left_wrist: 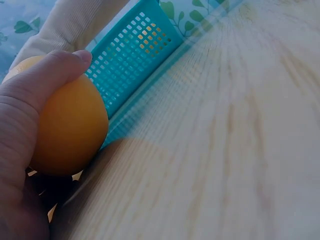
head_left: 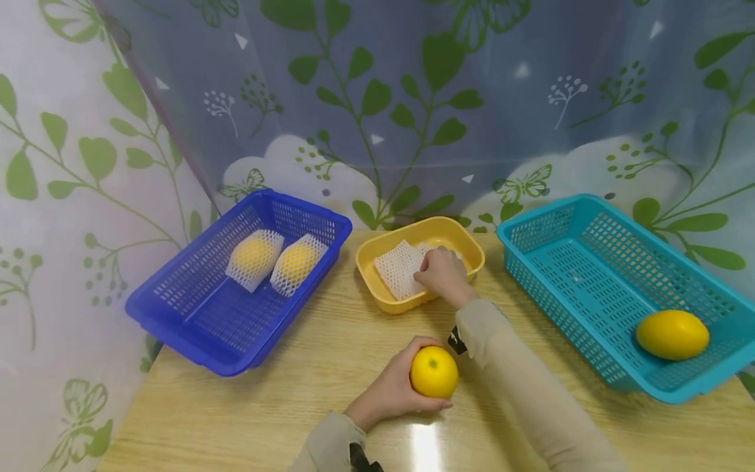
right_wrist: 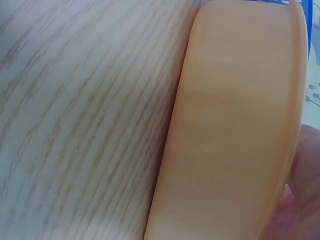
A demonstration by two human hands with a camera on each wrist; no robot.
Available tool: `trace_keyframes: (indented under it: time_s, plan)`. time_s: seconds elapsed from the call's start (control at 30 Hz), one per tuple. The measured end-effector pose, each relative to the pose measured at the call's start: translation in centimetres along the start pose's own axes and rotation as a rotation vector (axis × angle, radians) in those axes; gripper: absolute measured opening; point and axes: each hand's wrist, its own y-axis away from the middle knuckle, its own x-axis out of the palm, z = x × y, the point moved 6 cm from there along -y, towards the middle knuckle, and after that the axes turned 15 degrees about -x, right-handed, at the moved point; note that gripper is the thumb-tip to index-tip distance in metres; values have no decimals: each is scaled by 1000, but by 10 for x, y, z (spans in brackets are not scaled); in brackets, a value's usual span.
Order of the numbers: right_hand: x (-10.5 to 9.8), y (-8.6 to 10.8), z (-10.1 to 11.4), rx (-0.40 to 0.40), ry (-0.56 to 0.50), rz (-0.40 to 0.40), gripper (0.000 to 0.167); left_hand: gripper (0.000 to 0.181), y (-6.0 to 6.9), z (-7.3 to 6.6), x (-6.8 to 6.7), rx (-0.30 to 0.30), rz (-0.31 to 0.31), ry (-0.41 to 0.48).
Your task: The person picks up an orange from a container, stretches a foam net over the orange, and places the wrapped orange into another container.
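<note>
My left hand (head_left: pixel 389 393) grips a smooth yellow fruit (head_left: pixel 434 372) just above the table, thumb on the near side and fingers round the far side. In the left wrist view the thumb lies over the same fruit (left_wrist: pixel 72 125). My right hand (head_left: pixel 445 272) reaches into a small yellow basin (head_left: pixel 377 298), its fingers curled at a white foam net (head_left: pixel 401 269) and seeming to pinch it; the fingertips are hidden. The right wrist view shows mostly the basin's outer wall (right_wrist: pixel 230 120), with part of the hand (right_wrist: pixel 305 170) beyond the rim.
On the left, a blue basket (head_left: pixel 206 328) contains two yellow fruits in foam nets (head_left: pixel 253 259). A teal basket (head_left: pixel 566 282) on the right has one bare oval yellow fruit (head_left: pixel 672 335). A leaf-patterned curtain (head_left: pixel 377 131) hangs behind the wooden table (head_left: pixel 283 393).
</note>
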Motion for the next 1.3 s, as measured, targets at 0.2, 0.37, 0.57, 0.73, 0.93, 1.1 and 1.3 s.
trace_keyframes:
  time_s: [0.2,0.37,0.57,0.73,0.93,1.1,1.3]
  plan:
    - [2,-1,0,25,21,26,40,83,-1,1,-1,-9,5,16]
    - [1,-2,-2,57,1,23,46,80,0,0,-1,-25,15,36]
    - [-5,0,-1,21,-109,-32,18,82,-1,0,0,-11,9,35]
    - [-13,3,0,-22,-223,-86,20,82,-1,1,1,5,6,17]
    - [-30,7,2,-51,-294,-181,19,82,0,0,0,4,9,4]
    - [-48,14,3,-67,-339,-268,20,83,1,-2,-1,33,0,-18]
    - [-65,34,6,-58,-480,-340,22,80,3,-7,-4,132,-79,-50]
